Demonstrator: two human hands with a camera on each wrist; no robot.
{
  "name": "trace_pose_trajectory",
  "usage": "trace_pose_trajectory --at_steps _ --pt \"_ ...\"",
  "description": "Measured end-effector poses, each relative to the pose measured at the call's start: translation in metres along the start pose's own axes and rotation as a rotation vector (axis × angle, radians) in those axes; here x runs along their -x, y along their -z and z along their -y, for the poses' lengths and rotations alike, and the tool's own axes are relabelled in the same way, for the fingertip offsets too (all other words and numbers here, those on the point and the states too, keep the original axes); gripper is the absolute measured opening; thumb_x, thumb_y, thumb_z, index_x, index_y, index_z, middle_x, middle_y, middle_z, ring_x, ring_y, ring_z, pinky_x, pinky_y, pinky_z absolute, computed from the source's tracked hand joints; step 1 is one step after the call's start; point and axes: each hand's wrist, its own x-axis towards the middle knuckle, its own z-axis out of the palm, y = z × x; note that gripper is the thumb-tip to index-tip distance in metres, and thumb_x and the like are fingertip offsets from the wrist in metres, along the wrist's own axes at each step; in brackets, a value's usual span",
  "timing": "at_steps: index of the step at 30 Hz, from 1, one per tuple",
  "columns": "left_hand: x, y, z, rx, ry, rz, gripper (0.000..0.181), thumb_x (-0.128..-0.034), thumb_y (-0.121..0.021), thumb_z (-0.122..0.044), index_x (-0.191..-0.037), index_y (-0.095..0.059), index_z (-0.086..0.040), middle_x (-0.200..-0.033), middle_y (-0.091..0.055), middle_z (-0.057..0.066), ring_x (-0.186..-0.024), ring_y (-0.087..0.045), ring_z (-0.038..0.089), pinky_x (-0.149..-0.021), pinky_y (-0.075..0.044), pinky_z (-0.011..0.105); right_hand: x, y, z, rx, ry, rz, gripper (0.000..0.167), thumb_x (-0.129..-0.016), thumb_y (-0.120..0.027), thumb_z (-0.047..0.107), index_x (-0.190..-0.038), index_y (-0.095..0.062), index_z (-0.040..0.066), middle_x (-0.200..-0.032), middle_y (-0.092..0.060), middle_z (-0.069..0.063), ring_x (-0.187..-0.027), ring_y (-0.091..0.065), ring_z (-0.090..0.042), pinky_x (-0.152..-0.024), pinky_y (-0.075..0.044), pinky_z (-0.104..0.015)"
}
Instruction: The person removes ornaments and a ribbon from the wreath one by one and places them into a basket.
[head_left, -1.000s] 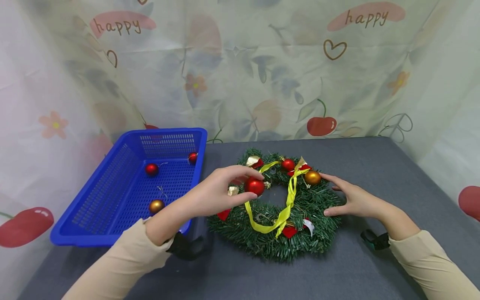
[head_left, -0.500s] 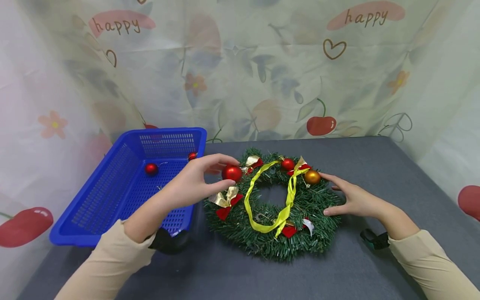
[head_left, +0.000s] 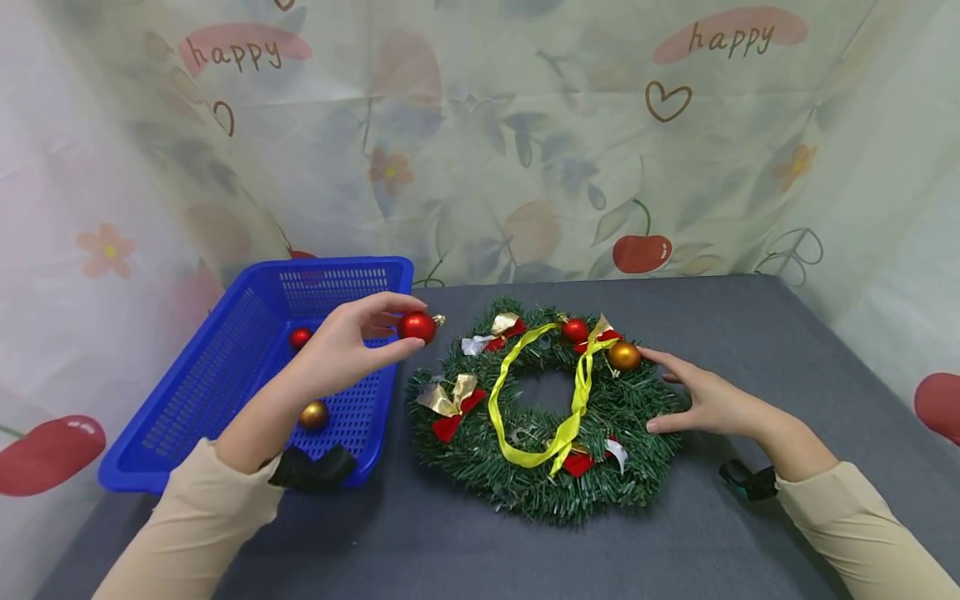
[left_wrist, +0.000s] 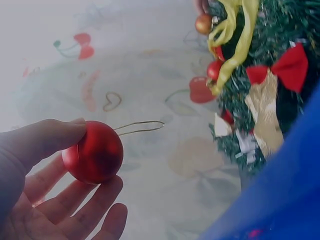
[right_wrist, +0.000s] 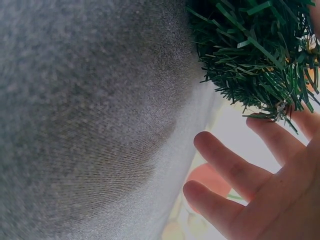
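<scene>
My left hand (head_left: 347, 343) pinches a shiny red Christmas bauble (head_left: 417, 327) between thumb and fingers, above the right rim of the blue basket. In the left wrist view a thin wire loop sticks out from the bauble (left_wrist: 95, 152). A green wreath (head_left: 637, 454) lies on the table, trimmed with a yellow ribbon (head_left: 581, 392), bows, a red bauble (head_left: 575, 330) and a gold bauble (head_left: 624, 356). Against the wreath's right side rests my right hand (head_left: 708, 400), fingers loosely extended, index fingertip close by the gold bauble. The right wrist view shows its fingers (right_wrist: 235, 167) spread apart.
The blue plastic basket (head_left: 176, 375) stands to the left of the wreath. Inside it are a red bauble (head_left: 300, 337) and a gold bauble (head_left: 314, 415). A grey cloth covers the table (head_left: 525, 558), and a printed curtain (head_left: 465, 167) hangs behind.
My left hand has moved left and away from the wreath with the red bauble, over to the basket's rim. The right hand and the wreath have stayed in place.
</scene>
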Motion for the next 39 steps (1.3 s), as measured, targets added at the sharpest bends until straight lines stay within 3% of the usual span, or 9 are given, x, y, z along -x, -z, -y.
trace_pose_trajectory --at_steps 19,39 --pt "0.002 0.026 0.031 -0.029 0.137 -0.052 0.041 -0.088 -0.065 -0.019 -0.125 -0.055 -0.006 -0.129 -0.055 0.017 -0.114 -0.059 0.035 -0.09 -0.052 0.046 -0.001 -0.001 0.0 0.0 -0.015 -0.001 0.098 -0.076 -0.074 0.041 -0.15 -0.016 0.013 -0.151 -0.021 -0.025 -0.127 -0.038 -0.052 -0.095 -0.035 -0.067" --pt "0.003 0.041 0.061 -0.095 0.221 -0.066 0.045 -0.0904 -0.061 -0.022 -0.13 -0.05 -0.004 -0.134 -0.049 0.023 -0.118 -0.054 0.042 -0.092 -0.048 0.049 0.0 -0.001 -0.001 0.001 -0.02 0.003 0.098 -0.077 -0.073 0.042 -0.15 -0.015 0.016 -0.151 -0.022 -0.026 -0.127 -0.038 -0.052 -0.095 -0.035 -0.067"
